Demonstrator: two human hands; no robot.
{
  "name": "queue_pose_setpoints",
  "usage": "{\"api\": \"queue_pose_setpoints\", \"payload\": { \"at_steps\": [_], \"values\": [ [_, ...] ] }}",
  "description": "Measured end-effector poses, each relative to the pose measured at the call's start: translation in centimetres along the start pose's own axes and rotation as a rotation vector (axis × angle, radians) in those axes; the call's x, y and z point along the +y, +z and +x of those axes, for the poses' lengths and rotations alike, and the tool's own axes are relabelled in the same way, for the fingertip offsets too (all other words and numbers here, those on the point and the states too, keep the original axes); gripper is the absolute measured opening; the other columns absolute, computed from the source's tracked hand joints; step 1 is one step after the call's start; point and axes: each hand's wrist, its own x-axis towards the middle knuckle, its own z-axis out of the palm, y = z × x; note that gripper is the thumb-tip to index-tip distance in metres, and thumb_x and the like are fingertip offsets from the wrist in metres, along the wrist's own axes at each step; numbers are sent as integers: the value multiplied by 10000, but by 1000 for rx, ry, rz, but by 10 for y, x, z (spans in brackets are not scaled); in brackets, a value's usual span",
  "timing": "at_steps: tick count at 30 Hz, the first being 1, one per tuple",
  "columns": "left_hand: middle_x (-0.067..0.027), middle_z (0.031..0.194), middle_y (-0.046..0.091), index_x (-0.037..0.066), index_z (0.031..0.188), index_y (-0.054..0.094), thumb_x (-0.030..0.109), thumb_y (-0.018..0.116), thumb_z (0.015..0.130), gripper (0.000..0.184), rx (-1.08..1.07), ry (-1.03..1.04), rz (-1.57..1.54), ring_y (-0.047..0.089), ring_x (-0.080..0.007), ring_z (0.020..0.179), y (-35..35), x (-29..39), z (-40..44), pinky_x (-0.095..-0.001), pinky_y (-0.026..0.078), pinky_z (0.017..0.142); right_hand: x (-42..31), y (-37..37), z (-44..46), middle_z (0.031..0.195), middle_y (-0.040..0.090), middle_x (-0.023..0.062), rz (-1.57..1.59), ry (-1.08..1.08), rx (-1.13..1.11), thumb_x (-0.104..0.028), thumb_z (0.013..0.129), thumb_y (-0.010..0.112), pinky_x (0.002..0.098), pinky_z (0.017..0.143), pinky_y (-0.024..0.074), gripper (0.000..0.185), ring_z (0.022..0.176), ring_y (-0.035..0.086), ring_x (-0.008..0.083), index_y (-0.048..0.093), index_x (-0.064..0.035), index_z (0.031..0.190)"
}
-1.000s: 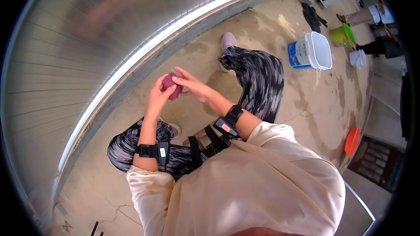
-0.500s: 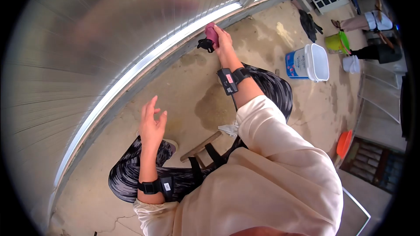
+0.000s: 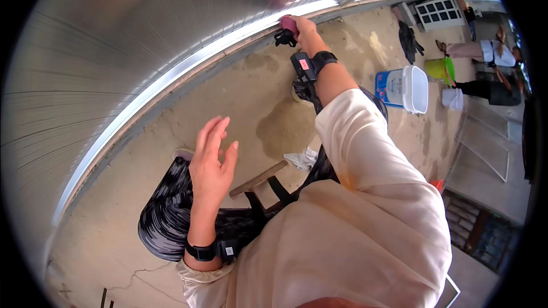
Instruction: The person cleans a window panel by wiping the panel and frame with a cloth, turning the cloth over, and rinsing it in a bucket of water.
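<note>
My right hand is stretched out to the ledge at the foot of the wall, its fingers round a maroon cloth-like item. Something black and crumpled hangs just below that item; whether the two are joined is unclear. My left hand is raised over my left knee with the fingers apart and nothing in it. Black straps with small boxes sit on both forearms.
A white-and-blue bucket stands at the right, with a green bucket and a white pail beyond. Two people are at the far right. A white rag lies by a wooden stool. Dark gloves lie on the floor.
My hands have come apart. The right one has gone up and right to the wall's foot with the maroon item; the left has let go and opened. The black thing has come into view.
</note>
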Motion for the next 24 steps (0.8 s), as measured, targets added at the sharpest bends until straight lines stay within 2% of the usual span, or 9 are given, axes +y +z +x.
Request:
{"api": "queue_pose_setpoints", "payload": {
  "at_steps": [3, 7, 9, 12, 15, 17, 19, 22, 24],
  "values": [
    [-74, 1209, 500, 96, 1183, 531, 71, 587, 807, 381, 33, 20, -47, 581, -180, 932, -6, -1, -3, -275, 481, 697, 19, 26, -29, 865, 585, 127, 26, 13, 5, -136, 731, 710, 317, 494, 519, 306, 651, 604, 225, 557, 9, 953],
    [-72, 1207, 502, 92, 1175, 535, 73, 585, 810, 368, 57, 31, -78, 581, -178, 932, -13, -2, -7, -275, 484, 700, 68, 65, -57, 883, 588, 134, -101, -123, 4, -131, 745, 682, 368, 533, 482, 304, 716, 588, 234, 561, 33, 971],
    [-70, 1204, 504, 94, 1173, 538, 74, 577, 817, 358, 74, 57, -91, 580, -173, 928, -16, -2, -10, -270, 488, 694, 90, 84, -73, 906, 600, 144, -147, -161, 24, -141, 729, 682, 349, 582, 489, 336, 735, 596, 226, 572, 37, 992],
    [-70, 1199, 506, 98, 1172, 540, 76, 570, 823, 352, 109, 46, -106, 580, -164, 915, -19, -7, -11, -264, 491, 680, 106, 108, -123, 981, 616, 178, -345, -192, 55, -229, 678, 692, 355, 690, 492, 457, 826, 616, 255, 585, 25, 1044],
    [-67, 1198, 506, 97, 1169, 542, 78, 564, 828, 343, 156, 8, -94, 578, -153, 910, -22, -17, -5, -260, 491, 666, 115, 127, -162, 1016, 617, 181, -465, -190, 45, -272, 667, 697, 370, 718, 495, 470, 853, 621, 287, 599, -6, 1042],
    [-68, 1196, 507, 87, 1165, 541, 81, 561, 831, 334, 195, 22, -95, 575, -143, 902, -21, -27, 0, -257, 488, 659, 122, 133, -176, 987, 623, 156, -498, -146, -129, -275, 699, 692, 355, 697, 504, 450, 842, 623, 253, 588, -22, 1056],
    [-64, 1210, 481, 73, 1181, 537, 83, 544, 858, 323, 231, 8, -103, 561, -115, 899, -24, -35, 3, -229, 464, 683, 141, 138, -186, 977, 617, 123, -245, 77, -537, -275, 746, 673, 337, 669, 514, 418, 829, 622, 228, 565, -49, 1081],
    [-71, 1200, 483, 72, 1182, 536, 99, 560, 851, 333, 306, 12, -39, 558, -127, 897, -23, -54, 10, -246, 474, 706, 159, 116, -211, 998, 597, 100, -210, 191, -717, -258, 805, 621, 318, 681, 519, 384, 864, 610, 215, 519, -69, 1123],
    [-91, 1206, 482, 64, 1207, 511, 157, 594, 838, 390, 343, -52, 91, 560, -173, 942, -23, -58, 12, -282, 483, 755, 171, 92, -215, 1045, 578, 99, 170, 332, -916, -244, 824, 588, 325, 751, 512, 384, 929, 591, 230, 486, -61, 1147]
  ]
}}
